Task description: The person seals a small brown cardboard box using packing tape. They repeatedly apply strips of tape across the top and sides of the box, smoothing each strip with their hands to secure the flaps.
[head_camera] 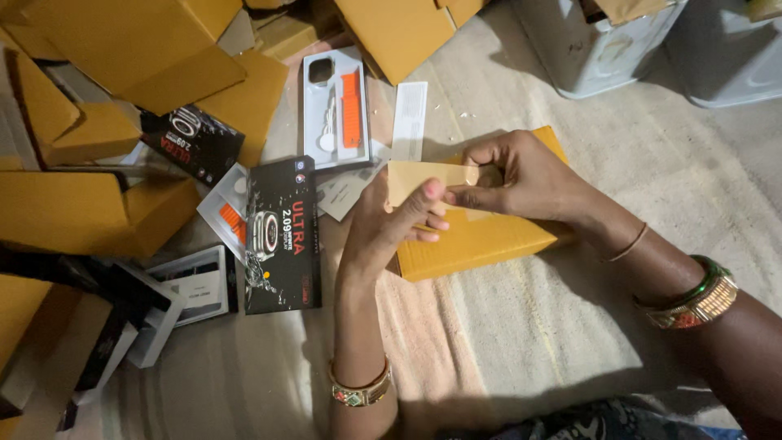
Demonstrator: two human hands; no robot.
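My left hand (pixel 389 224) and my right hand (pixel 511 175) both grip a flat yellow cardboard box (pixel 481 236) lying on the cloth-covered floor. The left hand's fingers pinch a raised flap (pixel 423 175) of the box from the left. From the right, the fingers of my right hand pinch the same flap's end. Bangles are on both wrists. Just left of my left hand lies a long black smartwatch box (pixel 281 236).
An open white tray with an orange strap (pixel 336 110) lies behind, beside a white paper strip (pixel 410 120). Several yellow cardboard boxes (pixel 106 208) pile up at the left and top. More black and white box parts (pixel 191 285) sit lower left. Grey bins (pixel 599 41) stand top right.
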